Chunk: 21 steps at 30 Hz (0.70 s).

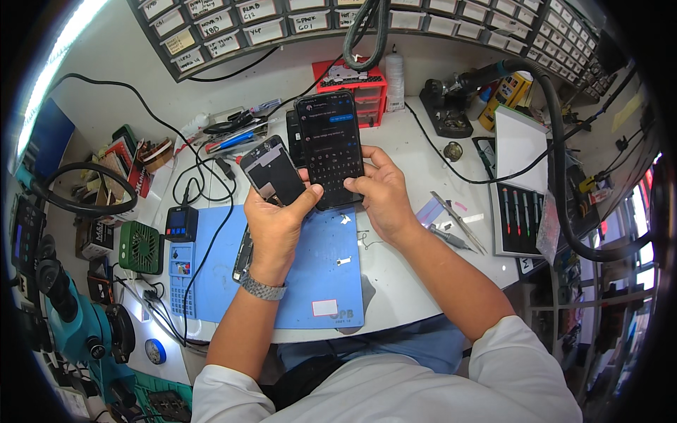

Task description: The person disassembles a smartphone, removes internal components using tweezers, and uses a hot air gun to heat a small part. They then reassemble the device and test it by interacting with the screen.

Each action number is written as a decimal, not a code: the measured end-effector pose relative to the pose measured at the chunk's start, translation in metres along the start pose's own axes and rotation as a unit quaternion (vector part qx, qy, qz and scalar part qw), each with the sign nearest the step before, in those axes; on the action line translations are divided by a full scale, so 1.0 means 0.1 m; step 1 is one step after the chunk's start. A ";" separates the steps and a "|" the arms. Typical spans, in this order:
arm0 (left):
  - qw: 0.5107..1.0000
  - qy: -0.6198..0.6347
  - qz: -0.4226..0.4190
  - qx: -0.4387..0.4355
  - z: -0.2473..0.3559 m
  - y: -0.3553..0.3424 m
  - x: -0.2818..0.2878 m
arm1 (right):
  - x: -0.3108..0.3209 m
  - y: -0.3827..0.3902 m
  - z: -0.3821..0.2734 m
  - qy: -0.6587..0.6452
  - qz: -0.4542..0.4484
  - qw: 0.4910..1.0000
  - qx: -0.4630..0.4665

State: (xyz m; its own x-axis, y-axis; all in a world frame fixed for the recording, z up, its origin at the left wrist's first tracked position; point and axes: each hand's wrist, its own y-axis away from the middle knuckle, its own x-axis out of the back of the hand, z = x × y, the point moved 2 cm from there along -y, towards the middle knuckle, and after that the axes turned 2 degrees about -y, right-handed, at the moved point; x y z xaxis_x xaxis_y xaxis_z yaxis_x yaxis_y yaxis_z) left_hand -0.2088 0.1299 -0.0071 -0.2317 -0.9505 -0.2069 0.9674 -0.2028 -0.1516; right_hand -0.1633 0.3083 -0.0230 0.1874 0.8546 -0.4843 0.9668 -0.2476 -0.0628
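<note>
A black smartphone [331,134] with a lit chat and keyboard on its screen is held upright over the mat's far edge. My right hand [384,194] grips its right side, the thumb on the keyboard. My left hand [276,222] is closed too, its thumb at the lower left of the keyboard. A dark phone screen panel [282,176] with pale stickers is also held in the left hand, tilted beside the smartphone. Partly hidden behind my left wrist, an opened phone body [243,255] lies on the blue mat [310,282]. Another dark flat object [291,137] shows behind the smartphone.
Tweezers [458,222] and a grey pen-shaped tool [451,237] lie right of the mat. Farther right stands an open screwdriver case [518,211]. A teal microscope [81,324], a green fan [139,247] and looping cables crowd the left. Red drawers [370,99] stand at the back.
</note>
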 end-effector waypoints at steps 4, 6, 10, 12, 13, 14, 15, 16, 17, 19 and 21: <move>0.999 -0.024 0.017 -0.014 -0.05 -0.01 0.00 | -0.07 0.05 -0.02 0.030 0.001 0.999 0.023; 0.999 -0.028 0.020 -0.011 -0.02 0.00 -0.02 | -0.10 0.04 -0.01 0.045 0.010 0.998 0.033; 0.998 -0.052 0.018 -0.006 0.02 0.01 -0.03 | -0.09 0.02 0.03 0.065 0.019 0.997 0.024; 0.999 -0.044 0.025 -0.003 0.00 0.01 -0.02 | -0.08 0.03 0.02 0.064 0.005 0.998 0.024; 0.999 -0.044 0.027 -0.006 -0.01 0.01 -0.02 | -0.07 0.04 0.02 0.060 -0.008 0.998 0.033; 0.999 -0.045 0.028 -0.010 -0.01 0.01 -0.02 | -0.06 0.04 0.02 0.056 -0.022 0.997 0.042; 0.998 -0.044 0.030 -0.013 -0.02 0.00 -0.02 | -0.05 0.05 0.02 0.066 -0.026 0.996 0.045; 0.998 -0.044 0.028 -0.017 -0.01 0.00 -0.02 | -0.04 0.05 0.03 0.076 -0.030 0.996 0.048; 0.998 -0.044 0.026 -0.020 0.00 0.00 -0.02 | -0.04 0.05 0.02 0.086 -0.034 0.994 0.051; 0.998 -0.045 0.025 -0.022 0.01 0.00 -0.02 | -0.05 0.05 0.01 0.082 -0.029 0.995 0.050; 0.998 -0.046 0.024 -0.020 0.01 0.01 -0.02 | -0.07 0.05 0.00 0.075 -0.025 0.996 0.045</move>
State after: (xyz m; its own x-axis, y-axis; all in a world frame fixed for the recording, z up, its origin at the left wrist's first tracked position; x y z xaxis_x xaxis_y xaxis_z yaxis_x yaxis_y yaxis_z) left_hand -0.2073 0.1311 -0.0060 -0.1734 -0.9769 -0.1249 0.9719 -0.1492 -0.1821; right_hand -0.1595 0.3012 -0.0202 0.1703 0.9238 -0.3429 0.9574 -0.2374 -0.1642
